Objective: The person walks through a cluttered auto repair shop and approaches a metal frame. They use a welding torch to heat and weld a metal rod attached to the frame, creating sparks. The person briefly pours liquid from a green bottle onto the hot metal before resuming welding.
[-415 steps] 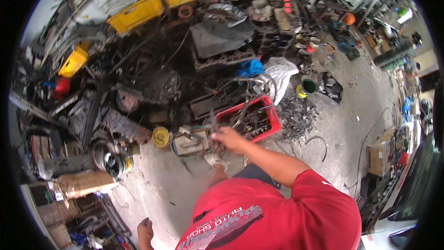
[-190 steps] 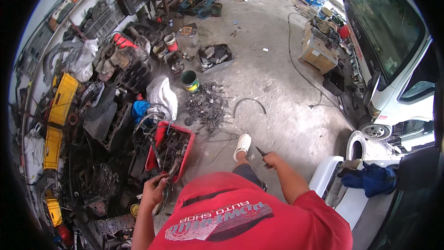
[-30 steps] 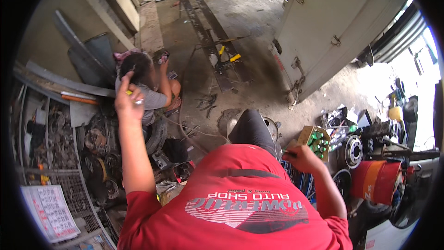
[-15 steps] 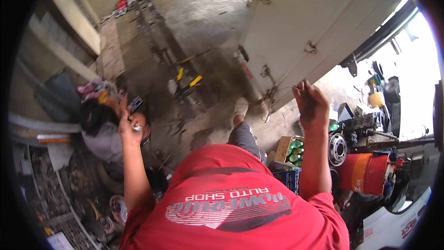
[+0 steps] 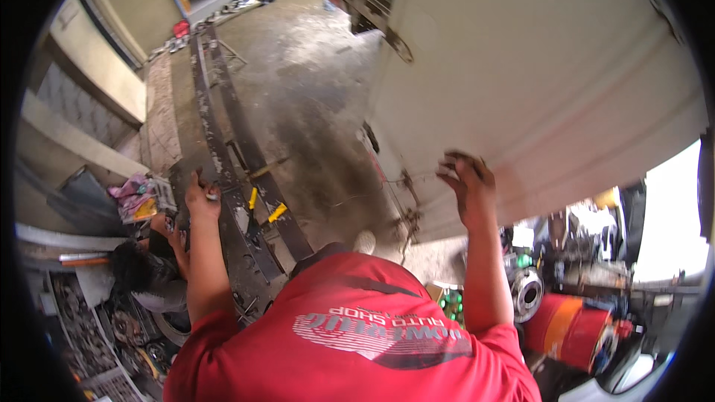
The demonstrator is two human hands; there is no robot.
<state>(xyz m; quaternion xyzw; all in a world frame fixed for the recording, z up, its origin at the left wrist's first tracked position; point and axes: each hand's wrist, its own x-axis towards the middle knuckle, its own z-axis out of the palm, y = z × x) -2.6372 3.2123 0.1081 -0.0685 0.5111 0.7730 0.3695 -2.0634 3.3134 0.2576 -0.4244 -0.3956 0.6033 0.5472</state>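
My left hand [image 5: 202, 195] is raised at the left with its fingers curled around a small whitish object [image 5: 214, 197], too small to name. Raised in front of a large pale panel [image 5: 514, 89], my right hand [image 5: 472, 186] has bent fingers with gaps between them. I make out nothing held there, though a thin wire shows faintly close to its fingertips. Rusty, dark metal fittings [image 5: 410, 216] stick out along the panel's lower edge, left of that hand.
Long dark metal bars [image 5: 242, 126] lie on the floor beside a yellow-handled tool [image 5: 257, 216]. A person [image 5: 145, 275] crouches at the left. To the right are a red-orange drum [image 5: 566, 331], a wheel rim [image 5: 527, 294], green bottles [image 5: 451, 304] and machine parts.
My view has shifted closer to the pale panel, which fills more of the right side. My right hand now appears in front of it. The left hand still grips the small object.
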